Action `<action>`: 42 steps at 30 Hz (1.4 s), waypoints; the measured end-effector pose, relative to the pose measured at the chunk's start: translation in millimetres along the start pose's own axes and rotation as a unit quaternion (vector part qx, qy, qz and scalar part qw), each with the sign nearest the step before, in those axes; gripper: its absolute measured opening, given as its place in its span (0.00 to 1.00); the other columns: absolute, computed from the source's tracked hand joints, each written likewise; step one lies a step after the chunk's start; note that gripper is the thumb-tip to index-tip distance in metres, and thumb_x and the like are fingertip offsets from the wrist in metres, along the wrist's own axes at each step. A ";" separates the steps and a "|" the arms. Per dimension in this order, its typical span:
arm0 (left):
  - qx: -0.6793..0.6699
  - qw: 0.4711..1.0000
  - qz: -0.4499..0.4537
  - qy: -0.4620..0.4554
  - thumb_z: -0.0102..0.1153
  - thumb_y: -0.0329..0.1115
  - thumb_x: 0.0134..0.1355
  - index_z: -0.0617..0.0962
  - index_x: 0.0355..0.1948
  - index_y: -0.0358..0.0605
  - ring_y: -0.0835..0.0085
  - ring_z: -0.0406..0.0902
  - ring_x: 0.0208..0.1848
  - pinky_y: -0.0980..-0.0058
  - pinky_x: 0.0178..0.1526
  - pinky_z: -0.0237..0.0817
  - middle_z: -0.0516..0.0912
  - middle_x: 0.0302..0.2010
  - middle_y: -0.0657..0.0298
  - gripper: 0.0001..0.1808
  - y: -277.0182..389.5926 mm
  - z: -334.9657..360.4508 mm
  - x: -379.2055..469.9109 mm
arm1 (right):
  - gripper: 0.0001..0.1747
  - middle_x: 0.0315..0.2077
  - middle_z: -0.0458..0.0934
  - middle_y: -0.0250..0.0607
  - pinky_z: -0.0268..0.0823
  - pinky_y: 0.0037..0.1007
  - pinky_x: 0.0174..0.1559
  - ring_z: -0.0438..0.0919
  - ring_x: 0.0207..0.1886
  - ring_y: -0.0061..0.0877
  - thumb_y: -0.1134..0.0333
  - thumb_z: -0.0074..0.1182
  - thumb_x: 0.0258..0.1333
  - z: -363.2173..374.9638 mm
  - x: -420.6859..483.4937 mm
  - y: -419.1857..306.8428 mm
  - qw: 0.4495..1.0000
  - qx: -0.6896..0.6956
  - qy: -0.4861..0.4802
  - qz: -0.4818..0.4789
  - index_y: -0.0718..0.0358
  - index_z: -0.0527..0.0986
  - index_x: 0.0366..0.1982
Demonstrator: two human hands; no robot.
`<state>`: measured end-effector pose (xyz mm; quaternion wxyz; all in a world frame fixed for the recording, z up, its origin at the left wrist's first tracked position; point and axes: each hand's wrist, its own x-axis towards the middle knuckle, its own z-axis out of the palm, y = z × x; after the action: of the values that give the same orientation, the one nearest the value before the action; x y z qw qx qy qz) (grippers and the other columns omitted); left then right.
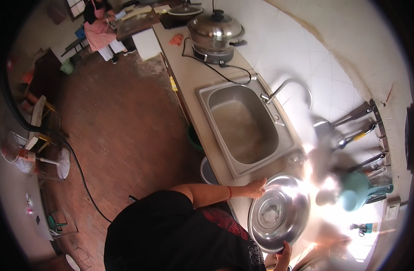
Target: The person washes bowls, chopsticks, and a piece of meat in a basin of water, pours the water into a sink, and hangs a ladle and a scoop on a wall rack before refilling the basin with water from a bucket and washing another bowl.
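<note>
A shiny stainless steel basin (295,216) is at the counter beside the sink, tilted slightly towards me. My left hand (256,188) grips its rim on the sink side, with a red cord around the wrist. On the opposite rim my right hand (285,253) holds on, its thumb over the edge. Rings mark the middle of the basin; whether they belong to its bottom or to a clear dish inside, I cannot tell. Close to my left hand is the stainless steel sink (232,171), with a curved faucet (278,89) at its wall side.
A lidded steel pot (215,32) stands on an electric burner (213,54) with a black cord. Ladles (352,117) and a teal dipper (356,189) hang on the wall. Below the counter is a bucket (208,172). Another person (100,30) works at a far table.
</note>
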<state>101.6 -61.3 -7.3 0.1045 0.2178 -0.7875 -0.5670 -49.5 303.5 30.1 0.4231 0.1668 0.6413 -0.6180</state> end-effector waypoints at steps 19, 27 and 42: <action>-0.121 0.968 -0.154 -0.156 0.44 0.37 0.57 0.63 0.39 0.34 0.73 0.74 0.18 0.78 0.16 0.66 0.75 0.23 0.56 0.15 41.1 18.4 -18.5 | 0.21 0.30 0.73 0.41 0.66 0.29 0.36 0.72 0.34 0.27 0.61 0.49 0.48 -29.6 12.0 -24.6 0.927 -0.128 0.205 -0.286 0.66 0.68 0.43; -0.004 0.987 -0.106 -0.118 0.40 0.41 0.60 0.69 0.34 0.40 0.79 0.69 0.14 0.80 0.18 0.63 0.71 0.13 0.64 0.14 67.5 -42.9 -31.8 | 0.15 0.19 0.66 0.29 0.61 0.16 0.23 0.64 0.20 0.14 0.69 0.41 0.54 9.1 -46.4 -223.2 0.885 -0.007 0.085 -0.458 0.65 0.66 0.45; 0.036 0.993 -0.107 0.021 0.40 0.45 0.59 0.72 0.29 0.41 0.76 0.73 0.17 0.74 0.26 0.64 0.75 0.15 0.63 0.17 42.4 -117.9 -118.6 | 0.23 0.36 0.68 0.49 0.63 0.27 0.42 0.69 0.38 0.32 0.68 0.42 0.51 41.9 59.1 -406.5 0.831 -0.083 -0.070 -0.545 0.71 0.59 0.49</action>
<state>245.4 -95.4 81.8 0.0519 0.3162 -0.7771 -0.5417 -369.6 172.6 255.8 0.0735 -0.2894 0.6461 -0.7024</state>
